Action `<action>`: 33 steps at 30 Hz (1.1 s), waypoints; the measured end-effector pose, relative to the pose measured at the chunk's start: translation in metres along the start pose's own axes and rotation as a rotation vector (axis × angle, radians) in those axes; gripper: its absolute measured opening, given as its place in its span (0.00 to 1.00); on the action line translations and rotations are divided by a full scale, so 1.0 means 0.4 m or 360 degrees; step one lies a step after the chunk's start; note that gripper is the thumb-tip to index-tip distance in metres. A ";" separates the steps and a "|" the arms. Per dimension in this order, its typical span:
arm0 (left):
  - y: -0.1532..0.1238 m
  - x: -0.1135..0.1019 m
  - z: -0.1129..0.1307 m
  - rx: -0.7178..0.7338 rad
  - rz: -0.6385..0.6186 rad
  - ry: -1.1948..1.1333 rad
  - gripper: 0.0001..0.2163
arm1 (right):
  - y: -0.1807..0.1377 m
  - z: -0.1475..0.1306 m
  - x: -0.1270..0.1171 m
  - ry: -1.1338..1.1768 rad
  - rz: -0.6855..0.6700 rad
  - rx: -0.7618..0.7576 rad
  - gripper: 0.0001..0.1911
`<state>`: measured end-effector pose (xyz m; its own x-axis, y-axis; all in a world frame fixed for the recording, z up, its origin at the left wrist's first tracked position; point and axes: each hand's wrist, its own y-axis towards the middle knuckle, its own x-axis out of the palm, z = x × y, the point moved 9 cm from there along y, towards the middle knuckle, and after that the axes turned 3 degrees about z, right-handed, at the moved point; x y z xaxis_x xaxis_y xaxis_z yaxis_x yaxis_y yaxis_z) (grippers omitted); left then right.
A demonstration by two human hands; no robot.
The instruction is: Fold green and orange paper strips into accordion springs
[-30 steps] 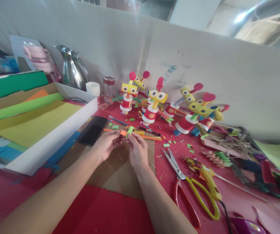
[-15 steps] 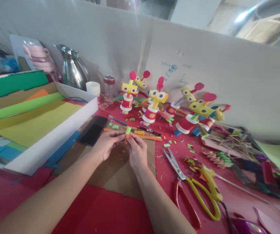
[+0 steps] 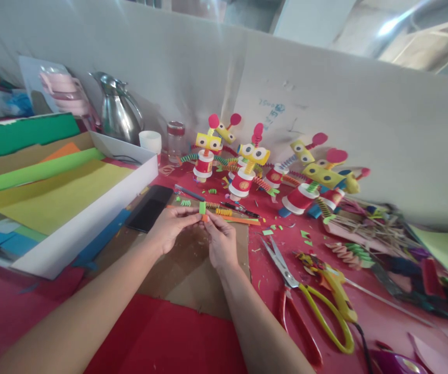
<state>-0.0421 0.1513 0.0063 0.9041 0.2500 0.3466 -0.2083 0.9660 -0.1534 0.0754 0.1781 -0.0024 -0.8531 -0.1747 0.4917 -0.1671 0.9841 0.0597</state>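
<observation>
Both hands meet over a brown cardboard sheet [image 3: 169,280]. Between their fingertips is a small folded paper strip [image 3: 202,208], green on its upper part and orange below. My left hand [image 3: 175,224] pinches it from the left with thumb and forefinger. From the right, my right hand [image 3: 222,238] pinches the orange part. Just beyond the fingers lie a yellow accordion-folded paper piece [image 3: 224,212], a small green one [image 3: 185,203] and a long orange strip [image 3: 241,221]. A black phone [image 3: 149,209] lies to the left of my left hand.
Several paper-cup robot figures [image 3: 243,179] stand behind. Scissors [image 3: 286,267] with yellow and red handles and a yellow glue gun [image 3: 341,293] lie at right. A white box [image 3: 126,189] of coloured paper stands left, near a steel jug [image 3: 118,111].
The folded strip has turned slightly between my fingers, its green part now upright and a little further left. My right hand has shifted slightly; everything else stays in place.
</observation>
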 end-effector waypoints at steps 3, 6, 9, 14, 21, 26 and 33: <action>-0.001 -0.006 0.008 0.0046 0.0053 0.0003 0.11 | -0.004 0.000 0.010 0.0061 -0.0040 0.0028 0.12; 0.000 -0.009 0.010 0.0060 0.0104 -0.0011 0.11 | -0.007 -0.004 0.019 0.0048 -0.0051 0.0019 0.15; 0.000 -0.004 0.005 0.0042 0.0113 -0.0058 0.10 | -0.006 -0.011 0.010 0.0027 0.0029 -0.0043 0.14; -0.004 0.016 -0.003 -0.0018 0.0008 -0.0157 0.07 | -0.003 -0.013 -0.003 -0.0021 0.0098 -0.0100 0.09; -0.004 0.020 -0.008 -0.0096 -0.0113 -0.0088 0.07 | -0.003 -0.003 -0.004 0.0014 0.0096 -0.0006 0.07; -0.006 0.011 -0.008 -0.0152 -0.0099 0.0011 0.07 | -0.001 0.000 -0.010 -0.0007 0.0135 0.0070 0.05; -0.008 0.014 -0.010 -0.0122 -0.0047 -0.0020 0.06 | 0.002 0.015 -0.011 -0.0015 0.0125 0.0117 0.04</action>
<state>-0.0350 0.1494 0.0048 0.9044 0.2228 0.3638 -0.1521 0.9651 -0.2131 0.0761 0.1796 -0.0096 -0.8695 -0.0979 0.4841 -0.1353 0.9899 -0.0429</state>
